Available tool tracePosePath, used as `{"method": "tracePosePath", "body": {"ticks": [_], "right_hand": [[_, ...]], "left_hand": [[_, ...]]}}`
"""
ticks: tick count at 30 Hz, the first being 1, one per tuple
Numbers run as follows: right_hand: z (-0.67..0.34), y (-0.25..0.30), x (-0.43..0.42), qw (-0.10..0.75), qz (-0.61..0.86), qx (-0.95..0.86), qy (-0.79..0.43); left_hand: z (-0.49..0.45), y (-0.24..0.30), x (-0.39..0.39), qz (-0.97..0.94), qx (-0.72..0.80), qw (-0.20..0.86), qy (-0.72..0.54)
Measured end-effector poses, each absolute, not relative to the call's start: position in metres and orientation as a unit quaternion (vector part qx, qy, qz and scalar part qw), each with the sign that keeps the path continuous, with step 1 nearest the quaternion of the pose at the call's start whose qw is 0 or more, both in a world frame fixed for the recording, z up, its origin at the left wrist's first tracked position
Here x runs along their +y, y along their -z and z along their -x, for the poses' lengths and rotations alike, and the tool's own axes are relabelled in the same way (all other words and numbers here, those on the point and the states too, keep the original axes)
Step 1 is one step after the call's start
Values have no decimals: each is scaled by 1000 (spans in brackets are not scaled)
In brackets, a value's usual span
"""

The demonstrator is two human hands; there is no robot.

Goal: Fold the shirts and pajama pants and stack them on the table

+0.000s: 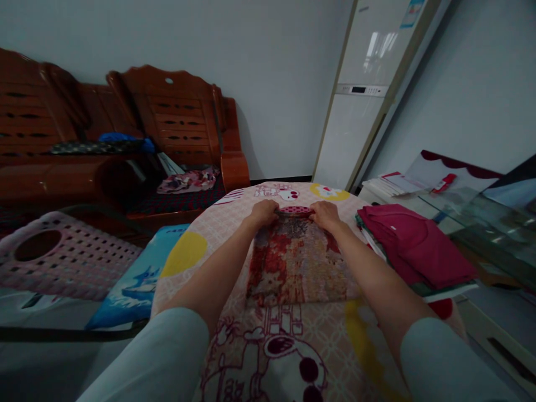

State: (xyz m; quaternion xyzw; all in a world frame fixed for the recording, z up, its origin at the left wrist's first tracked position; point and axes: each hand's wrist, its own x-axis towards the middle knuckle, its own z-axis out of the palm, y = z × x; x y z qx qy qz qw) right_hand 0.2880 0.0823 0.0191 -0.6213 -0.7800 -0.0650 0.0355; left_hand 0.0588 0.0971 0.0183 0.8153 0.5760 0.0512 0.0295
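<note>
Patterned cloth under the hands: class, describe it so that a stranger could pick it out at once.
Find the round table with the pink cartoon tablecloth. At its middle lies the patterned cloth, far edge gripped by the left hand and right hand. Unlike the plain magenta folded clothes to its right, it is mottled red and beige.

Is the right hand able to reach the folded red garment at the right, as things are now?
Probably yes. The right hand grips the far edge of the patterned cloth, and the folded red garment lies close beside it with nothing between; the hand must first let go.
</note>
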Motion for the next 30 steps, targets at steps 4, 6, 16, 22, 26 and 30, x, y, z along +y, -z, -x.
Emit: {"method": "tracePosePath", "body": {"ticks": [4,6,16,22,26,30], "right_hand": [[-281,8,66,77,618,-779,72],[-277,22,53,106,586,-801,67],[-299,76,47,83,583,-808,-6],[-313,81,61,99,602,-792,15],[-316,80,68,112,612,-783,16],[-319,78,79,122,617,-777,33]], "left_hand": [[-70,9,80,-819,560,-25,-121],[-74,23,66,-847,511,-12,-147],[-61,60,46,-880,468,34,-77],[-47,61,63,-876,475,12,-87],[-34,66,80,-860,499,10,-108],[-27,70,101,-833,540,9,-122]]}}
